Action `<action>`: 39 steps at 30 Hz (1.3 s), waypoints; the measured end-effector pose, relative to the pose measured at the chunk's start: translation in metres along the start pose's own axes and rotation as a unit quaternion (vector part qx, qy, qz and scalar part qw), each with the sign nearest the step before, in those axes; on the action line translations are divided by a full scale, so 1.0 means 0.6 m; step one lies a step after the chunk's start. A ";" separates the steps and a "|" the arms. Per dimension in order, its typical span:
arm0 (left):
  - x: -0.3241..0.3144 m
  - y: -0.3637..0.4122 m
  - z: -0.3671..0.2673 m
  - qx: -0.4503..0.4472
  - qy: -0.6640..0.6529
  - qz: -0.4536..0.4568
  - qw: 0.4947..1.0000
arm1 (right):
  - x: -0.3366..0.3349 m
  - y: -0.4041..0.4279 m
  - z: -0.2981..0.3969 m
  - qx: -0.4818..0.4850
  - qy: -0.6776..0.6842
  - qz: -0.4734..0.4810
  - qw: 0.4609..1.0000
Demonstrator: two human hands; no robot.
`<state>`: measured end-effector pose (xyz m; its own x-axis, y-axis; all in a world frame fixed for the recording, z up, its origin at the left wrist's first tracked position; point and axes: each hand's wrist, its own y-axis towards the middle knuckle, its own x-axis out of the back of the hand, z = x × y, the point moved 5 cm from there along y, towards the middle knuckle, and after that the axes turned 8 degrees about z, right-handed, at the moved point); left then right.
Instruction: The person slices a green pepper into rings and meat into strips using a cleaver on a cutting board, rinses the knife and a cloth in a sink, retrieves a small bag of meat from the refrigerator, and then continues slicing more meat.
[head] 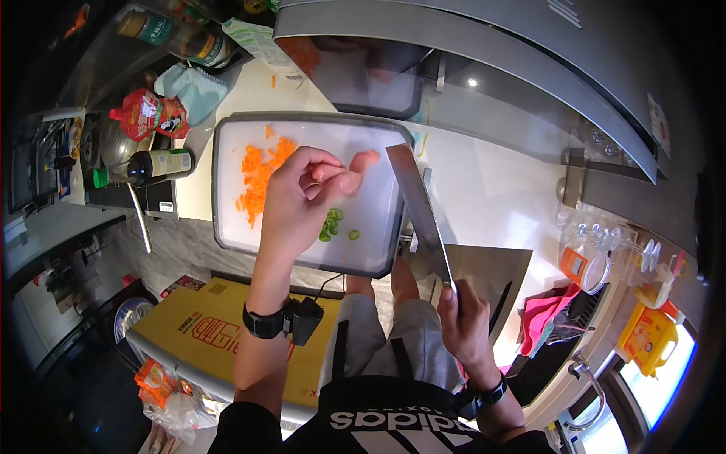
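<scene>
My right hand (pixel 466 323) grips the handle of a cleaver (pixel 421 213). Its broad blade slants up past the right side of a white cutting board (pixel 289 255) with a dark rim, tip pointing away from me. Over the middle of the board, my left hand (pixel 303 196) has its fingers curled around a pink piece of meat or sausage (pixel 349 180), blurred and partly hidden by the fingers. Chopped carrot (pixel 255 181) lies spread on the board's left side. Near the front are several green slices (pixel 330 226) of pepper or a similar vegetable.
On the left stand a dark sauce bottle (pixel 161 167) with a green cap, a red pouch (pixel 152 115) and a pale blue cloth (pixel 193 93). A range hood (pixel 454 40) overhangs the far side. A yellow carton (pixel 198 318) is below left; a faucet (pixel 592 391) is at lower right.
</scene>
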<state>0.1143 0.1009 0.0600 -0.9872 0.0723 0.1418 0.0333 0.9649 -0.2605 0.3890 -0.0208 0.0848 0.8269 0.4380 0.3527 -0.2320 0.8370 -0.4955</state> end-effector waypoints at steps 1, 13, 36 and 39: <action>0.000 -0.001 -0.004 -0.021 -0.017 -0.022 0.999 | 0.002 -0.001 0.002 -0.003 0.001 -0.001 1.000; 0.027 -0.021 0.125 0.057 0.023 -0.102 0.993 | -0.020 0.046 0.038 0.029 -0.040 0.042 0.998; 0.018 -0.019 0.106 0.065 0.090 -0.134 0.985 | -0.088 0.083 0.023 0.094 -0.207 0.014 0.974; 0.015 -0.016 0.107 0.061 0.095 -0.136 0.984 | -0.081 0.067 -0.003 0.068 -0.184 0.022 0.980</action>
<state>0.0951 0.0758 0.0024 -0.9098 -0.1267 0.3952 -0.2581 0.9184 -0.2998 0.3404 -0.0089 0.0463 0.5796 0.5423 0.6083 -0.3505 0.8398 -0.4147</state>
